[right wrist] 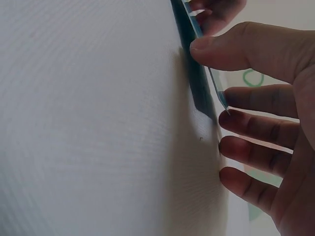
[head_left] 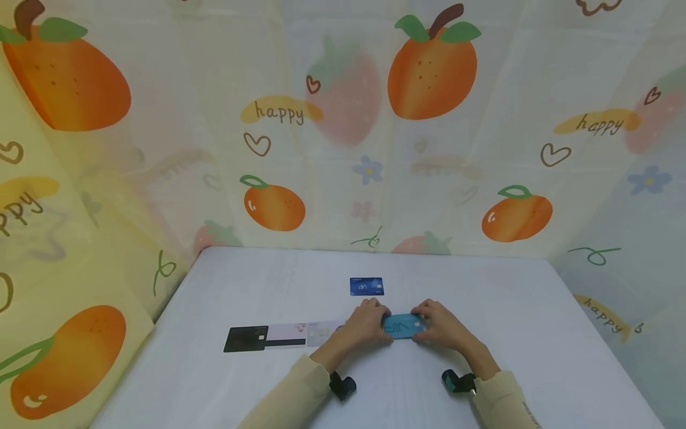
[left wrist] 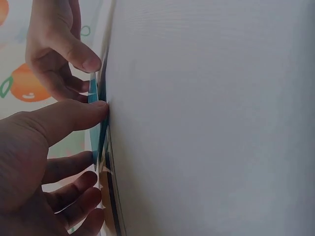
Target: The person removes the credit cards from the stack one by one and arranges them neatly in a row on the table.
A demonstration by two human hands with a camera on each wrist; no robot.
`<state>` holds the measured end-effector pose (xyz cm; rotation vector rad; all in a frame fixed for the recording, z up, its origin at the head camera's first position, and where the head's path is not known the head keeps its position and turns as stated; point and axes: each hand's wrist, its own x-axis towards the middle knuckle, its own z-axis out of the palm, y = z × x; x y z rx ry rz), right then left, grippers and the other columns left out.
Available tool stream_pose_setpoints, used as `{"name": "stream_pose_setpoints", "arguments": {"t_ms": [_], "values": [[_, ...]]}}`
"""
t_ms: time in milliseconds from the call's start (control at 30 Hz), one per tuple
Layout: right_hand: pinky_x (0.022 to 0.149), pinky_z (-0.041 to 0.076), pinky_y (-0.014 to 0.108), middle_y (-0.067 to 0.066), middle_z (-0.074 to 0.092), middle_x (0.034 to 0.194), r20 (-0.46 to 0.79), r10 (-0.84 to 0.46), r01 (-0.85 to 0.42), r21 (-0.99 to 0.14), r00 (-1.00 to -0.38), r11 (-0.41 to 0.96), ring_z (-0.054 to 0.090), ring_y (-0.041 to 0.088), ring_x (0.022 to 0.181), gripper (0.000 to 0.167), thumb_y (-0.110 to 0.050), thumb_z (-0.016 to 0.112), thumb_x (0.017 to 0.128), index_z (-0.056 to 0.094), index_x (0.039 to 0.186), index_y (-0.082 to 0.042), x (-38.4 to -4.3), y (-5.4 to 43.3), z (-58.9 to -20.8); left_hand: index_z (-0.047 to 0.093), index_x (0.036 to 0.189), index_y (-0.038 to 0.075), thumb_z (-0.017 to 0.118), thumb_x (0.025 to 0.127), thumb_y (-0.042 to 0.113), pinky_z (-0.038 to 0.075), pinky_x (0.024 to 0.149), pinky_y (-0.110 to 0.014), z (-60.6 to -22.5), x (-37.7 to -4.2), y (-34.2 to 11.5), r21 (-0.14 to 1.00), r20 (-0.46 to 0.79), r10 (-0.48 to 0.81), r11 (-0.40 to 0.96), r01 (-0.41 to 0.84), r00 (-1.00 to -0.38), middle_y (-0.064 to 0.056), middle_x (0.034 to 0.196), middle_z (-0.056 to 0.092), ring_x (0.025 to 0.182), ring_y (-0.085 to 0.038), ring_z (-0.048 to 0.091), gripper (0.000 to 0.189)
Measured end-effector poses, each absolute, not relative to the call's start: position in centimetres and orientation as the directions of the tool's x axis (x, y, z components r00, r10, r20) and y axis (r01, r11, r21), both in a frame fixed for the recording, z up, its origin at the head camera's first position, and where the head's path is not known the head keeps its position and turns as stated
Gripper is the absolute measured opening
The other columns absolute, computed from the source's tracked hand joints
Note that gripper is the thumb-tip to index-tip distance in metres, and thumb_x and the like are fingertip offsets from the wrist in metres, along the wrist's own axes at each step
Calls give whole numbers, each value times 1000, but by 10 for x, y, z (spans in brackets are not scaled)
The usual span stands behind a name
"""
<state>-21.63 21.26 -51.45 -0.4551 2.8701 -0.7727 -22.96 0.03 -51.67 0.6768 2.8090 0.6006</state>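
A teal card [head_left: 401, 326] with large lettering lies between both hands. My left hand [head_left: 367, 325] pinches its left end between thumb and fingers. At the opposite end, my right hand [head_left: 442, 326] grips it the same way. In the left wrist view the card [left wrist: 93, 132] shows nearly edge-on, close over the table, and its shadow shows beside it in the right wrist view. Left of it runs a row of cards: a black card [head_left: 245, 339], a pale card with a dark stripe [head_left: 286, 333] and another pale card [head_left: 320, 332], partly hidden by the left hand and forearm.
A dark blue card [head_left: 367, 286] lies alone behind the hands. White cloth covers the table [head_left: 268, 393], whose far edge meets a fruit-printed curtain [head_left: 343, 196]. A small black device [head_left: 343, 386] sits at the left wrist, with a similar device [head_left: 457, 381] at the right.
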Motion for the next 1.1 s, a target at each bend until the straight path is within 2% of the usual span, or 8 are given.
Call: {"name": "stream_pose_setpoints", "arguments": {"t_ms": [433,600,1100], "values": [[93,49,44,4,59,106,-74,-305,-234,-482,-949,845,52,20,98,45,-19,84,72,70,112,-6,-216,208,-513,66,122,17,82,75,36,42,80,-24,-519,-232,-5,400,-87,518,801,446,-851,2,107,59,93,-12,45,53],[90,48,40,2,57,104,-101,-289,-209,-475,-952,855,50,18,96,43,-18,84,73,70,112,-7,-215,206,-512,66,123,16,80,76,34,41,80,-24,-520,-233,-7,408,-84,534,789,460,-841,2,108,59,94,-11,45,52],[90,48,40,2,56,103,-102,-285,-202,-484,-953,851,50,18,96,44,-18,84,72,70,113,-6,-213,204,-511,64,125,15,78,78,33,41,80,-24,-520,-231,-9,441,-88,538,776,451,-838,0,111,59,97,-13,45,52]]}}
